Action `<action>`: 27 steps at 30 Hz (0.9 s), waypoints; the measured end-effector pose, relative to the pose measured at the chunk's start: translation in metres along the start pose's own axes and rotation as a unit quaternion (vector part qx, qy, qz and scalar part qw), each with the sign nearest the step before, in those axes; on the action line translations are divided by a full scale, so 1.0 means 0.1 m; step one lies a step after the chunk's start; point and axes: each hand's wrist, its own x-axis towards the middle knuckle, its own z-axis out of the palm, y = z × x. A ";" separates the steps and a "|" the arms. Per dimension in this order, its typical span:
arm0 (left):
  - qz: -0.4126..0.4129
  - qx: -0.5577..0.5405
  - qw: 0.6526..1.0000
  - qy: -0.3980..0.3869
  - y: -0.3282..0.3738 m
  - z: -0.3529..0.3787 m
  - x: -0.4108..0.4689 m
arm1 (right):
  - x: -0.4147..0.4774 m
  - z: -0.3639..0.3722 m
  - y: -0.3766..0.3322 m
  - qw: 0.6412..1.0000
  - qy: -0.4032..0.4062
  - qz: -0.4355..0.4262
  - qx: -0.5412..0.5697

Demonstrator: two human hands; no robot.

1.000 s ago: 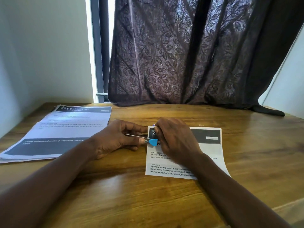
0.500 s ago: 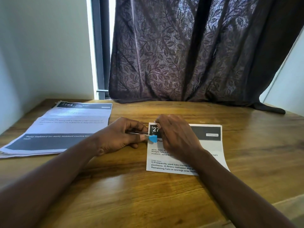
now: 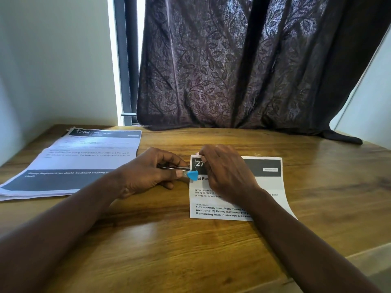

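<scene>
Head view, from the left: a loose stack of white printed sheets [image 3: 84,157] lies untouched on the brown wooden table [image 3: 169,240]. Beside it, the left hand [image 3: 148,172] pinches the silver wire handles of a blue triangular binder clip [image 3: 192,175] between thumb and curled fingers. The clip's mouth meets the left edge of the white printed paper with a dark header band [image 3: 270,187], just under its top corner. The right hand [image 3: 226,172] curls its fingers over that corner and seems to pinch it steady. The clipping looks nearly done. How deep the clip sits cannot be told. Releasing the handles and letting go probably remain.
</scene>
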 end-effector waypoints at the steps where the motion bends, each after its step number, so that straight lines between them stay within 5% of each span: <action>1: 0.002 0.002 1.000 0.004 0.00 0.01 0.01 | 0.00 0.00 0.00 1.000 -0.001 0.000 -0.001; 13: 0.015 0.018 1.000 0.006 0.00 0.03 0.01 | -0.03 -0.04 0.02 0.997 -0.018 -0.042 0.065; 27: 0.028 0.093 0.995 0.027 0.03 0.11 0.01 | -0.08 0.05 0.00 0.948 -0.067 0.053 0.306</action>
